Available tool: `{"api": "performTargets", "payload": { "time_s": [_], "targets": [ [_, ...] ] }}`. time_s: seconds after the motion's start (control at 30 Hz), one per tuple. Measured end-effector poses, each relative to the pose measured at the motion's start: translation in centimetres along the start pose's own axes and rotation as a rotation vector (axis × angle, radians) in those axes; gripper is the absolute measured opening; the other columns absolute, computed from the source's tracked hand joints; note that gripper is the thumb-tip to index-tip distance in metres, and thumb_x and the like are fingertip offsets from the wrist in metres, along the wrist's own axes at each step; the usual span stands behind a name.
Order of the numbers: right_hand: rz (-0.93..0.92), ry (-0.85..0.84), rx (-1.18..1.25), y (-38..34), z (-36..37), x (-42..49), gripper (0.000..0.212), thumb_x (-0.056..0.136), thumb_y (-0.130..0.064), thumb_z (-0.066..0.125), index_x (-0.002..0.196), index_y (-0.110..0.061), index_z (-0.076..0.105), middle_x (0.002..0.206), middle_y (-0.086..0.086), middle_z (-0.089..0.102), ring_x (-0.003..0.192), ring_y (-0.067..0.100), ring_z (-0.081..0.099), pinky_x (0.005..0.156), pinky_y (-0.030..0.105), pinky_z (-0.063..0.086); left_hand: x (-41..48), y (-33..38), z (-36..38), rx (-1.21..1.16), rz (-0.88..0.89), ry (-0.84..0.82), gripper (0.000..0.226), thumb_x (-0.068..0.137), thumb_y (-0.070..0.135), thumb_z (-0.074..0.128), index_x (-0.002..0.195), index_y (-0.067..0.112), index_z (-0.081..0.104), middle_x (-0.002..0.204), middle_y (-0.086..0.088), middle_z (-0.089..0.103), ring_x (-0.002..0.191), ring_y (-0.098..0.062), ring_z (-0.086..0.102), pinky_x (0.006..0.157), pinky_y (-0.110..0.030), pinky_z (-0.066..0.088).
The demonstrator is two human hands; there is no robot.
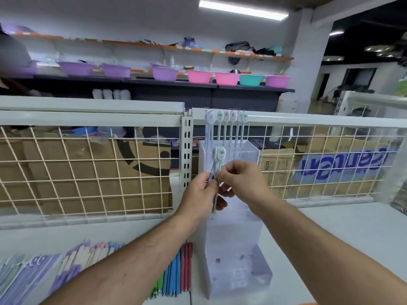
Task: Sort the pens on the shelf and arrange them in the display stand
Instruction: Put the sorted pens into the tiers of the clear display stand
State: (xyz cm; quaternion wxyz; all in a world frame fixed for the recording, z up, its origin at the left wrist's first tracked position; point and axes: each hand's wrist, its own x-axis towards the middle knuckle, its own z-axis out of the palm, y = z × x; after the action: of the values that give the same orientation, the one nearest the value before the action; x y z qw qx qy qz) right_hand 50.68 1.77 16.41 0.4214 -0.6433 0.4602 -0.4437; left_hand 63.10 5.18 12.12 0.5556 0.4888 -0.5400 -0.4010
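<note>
A clear, boxy plastic stand (233, 243) held slim white pens (230, 130) with oval tops in its back row. The left hand (201, 195) and right hand (241, 179) pinched two loose pens (218, 154) together.

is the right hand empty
No, the right hand pinches the white-topped pens that the left hand also grips.

A left hand (199, 195) covers the middle of the slim white oval-topped pens (218, 154) it grips, leaving their count unclear; blur smears the spot where the right hand (241, 179) pinches them. The topper prints are too small to read. The left forearm hides part of a row of coloured pens (175, 276), and the frame's edge crops purple notebooks (28, 276) at lower left.
</note>
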Motion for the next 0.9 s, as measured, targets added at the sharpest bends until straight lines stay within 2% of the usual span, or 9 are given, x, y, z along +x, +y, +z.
{"api": "performTargets", "payload": {
  "time_s": [0.1,0.2,0.3,0.37,0.5,0.63,0.77,0.9],
  "targets": [
    [-0.026,-0.043,-0.066,0.0,-1.3,1.6,0.012,0.091,-0.009,0.070,0.082,-0.004,0.064,0.068,0.006,0.064,0.054,0.014,0.061,0.051,0.025,0.052,0.9,0.1,1.5,-0.040,-0.008,0.041,0.020,0.106,0.016,0.040,0.105,0.011,0.059,0.083,-0.007,0.072,0.067,-0.024,0.068,0.072,-0.051,0.058],
    [-0.092,-0.056,-0.103,-0.9,-2.8,3.3,0.012,0.091,-0.010,0.069,0.081,-0.007,0.064,0.068,0.000,0.064,0.055,0.007,0.062,0.051,0.024,0.051,1.5,-0.2,2.5,-0.064,-0.018,0.114,0.017,0.107,0.015,0.038,0.107,0.013,0.056,0.092,-0.019,0.070,0.069,-0.024,0.068,0.068,-0.043,0.057],
    [-0.155,-0.050,-0.099,-2.5,-4.0,5.0,0.011,0.092,-0.012,0.069,0.085,-0.006,0.066,0.074,0.002,0.066,0.056,0.005,0.062,0.052,0.022,0.051,1.8,-1.0,2.9,-0.045,-0.035,0.184,0.012,0.107,0.015,0.039,0.112,0.015,0.051,0.088,-0.011,0.073,0.067,-0.029,0.069,0.069,-0.047,0.053],
    [-0.208,-0.040,-0.109,-3.7,-4.5,6.0,0.011,0.093,-0.014,0.068,0.088,-0.004,0.066,0.076,0.004,0.067,0.056,0.004,0.063,0.052,0.022,0.053,1.7,-1.2,3.1,-0.003,-0.031,0.203,0.010,0.107,0.016,0.038,0.110,0.015,0.047,0.088,-0.008,0.074,0.067,-0.031,0.071,0.067,-0.044,0.048],
    [-0.295,0.016,-0.108,-6.1,-4.8,7.9,0.011,0.092,-0.012,0.067,0.083,-0.006,0.067,0.069,0.005,0.067,0.055,0.008,0.062,0.051,0.023,0.052,1.5,-1.1,3.6,0.094,-0.027,0.208,0.010,0.107,0.021,0.037,0.104,0.025,0.046,0.092,-0.003,0.075,0.073,-0.026,0.074,0.068,-0.040,0.049],
    [-0.328,0.095,-0.093,-7.6,-4.4,9.2,0.012,0.091,-0.014,0.066,0.081,-0.009,0.067,0.070,0.006,0.069,0.058,0.016,0.063,0.052,0.028,0.054,1.6,-1.4,3.5,0.103,-0.031,0.213,0.011,0.107,0.024,0.037,0.100,0.028,0.045,0.089,-0.003,0.075,0.072,-0.024,0.074,0.070,-0.041,0.051],
    [-0.326,0.127,-0.133,-7.2,-3.1,9.8,0.014,0.091,-0.018,0.067,0.076,-0.016,0.066,0.074,0.007,0.072,0.071,0.029,0.071,0.066,0.046,0.061,1.7,-1.4,3.3,0.080,-0.032,0.197,0.010,0.107,0.024,0.038,0.102,0.025,0.046,0.087,-0.003,0.075,0.071,-0.025,0.074,0.071,-0.043,0.051],
    [-0.322,0.165,-0.168,-6.6,-2.0,10.0,0.015,0.093,-0.022,0.067,0.079,-0.020,0.067,0.075,0.001,0.070,0.077,0.025,0.071,0.073,0.049,0.061,1.7,-1.5,3.1,0.077,-0.027,0.188,0.010,0.107,0.026,0.038,0.101,0.025,0.046,0.087,-0.003,0.075,0.071,-0.023,0.074,0.070,-0.043,0.051]
  ]
}}
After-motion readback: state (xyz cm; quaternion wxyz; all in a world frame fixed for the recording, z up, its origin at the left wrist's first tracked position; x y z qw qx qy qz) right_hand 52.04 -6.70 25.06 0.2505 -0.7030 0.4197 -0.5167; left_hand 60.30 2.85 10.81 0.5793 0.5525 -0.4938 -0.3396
